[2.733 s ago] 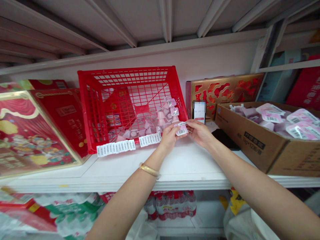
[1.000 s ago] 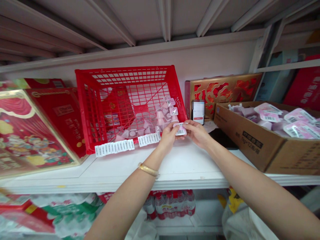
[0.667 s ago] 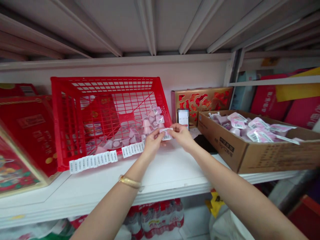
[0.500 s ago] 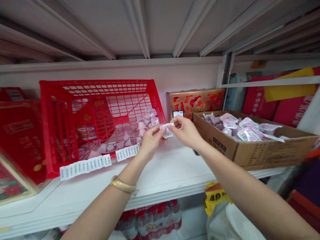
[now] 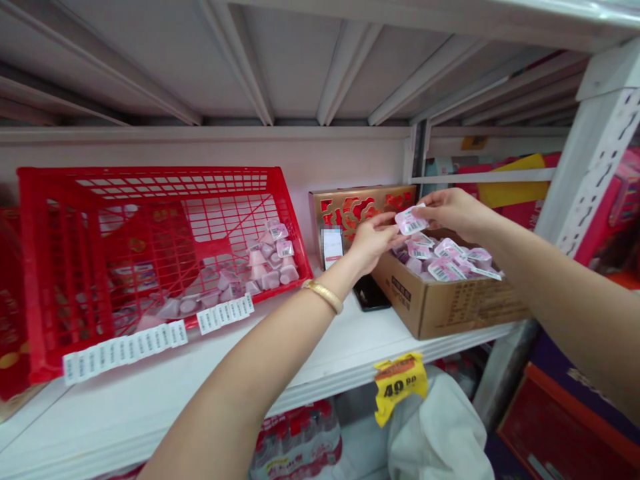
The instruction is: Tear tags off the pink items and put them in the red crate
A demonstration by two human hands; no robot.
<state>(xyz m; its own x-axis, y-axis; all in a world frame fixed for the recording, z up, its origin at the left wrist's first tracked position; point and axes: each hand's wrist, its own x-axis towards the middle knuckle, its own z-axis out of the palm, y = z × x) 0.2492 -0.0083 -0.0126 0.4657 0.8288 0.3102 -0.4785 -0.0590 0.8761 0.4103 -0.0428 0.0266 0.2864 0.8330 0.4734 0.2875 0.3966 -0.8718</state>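
A small pink cup (image 5: 411,222) with a sealed lid and a white barcode label is held over the near left side of the cardboard box (image 5: 425,307). My right hand (image 5: 453,210) pinches the lid's right edge. The fingers of my left hand (image 5: 374,241) grip the cup from the left and below. Similar pink cups (image 5: 447,260) with barcoded lids fill the box. More cups (image 5: 270,263) lie in the red plastic basket (image 5: 295,233), tipped on its side. White barcode stickers (image 5: 125,350) hang in strips along its lower front edge.
Against the wall stands a gold and red gift box (image 5: 365,200), with a lit phone (image 5: 331,247) propped in front. A black flat device (image 5: 371,298) lies by the cardboard box. A yellow price tag (image 5: 400,385) hangs from the shelf edge; a metal post (image 5: 590,153) rises at the right.
Both hands have moved right with the cup, from in front of the basket to over the cardboard box. The view has turned to the right.
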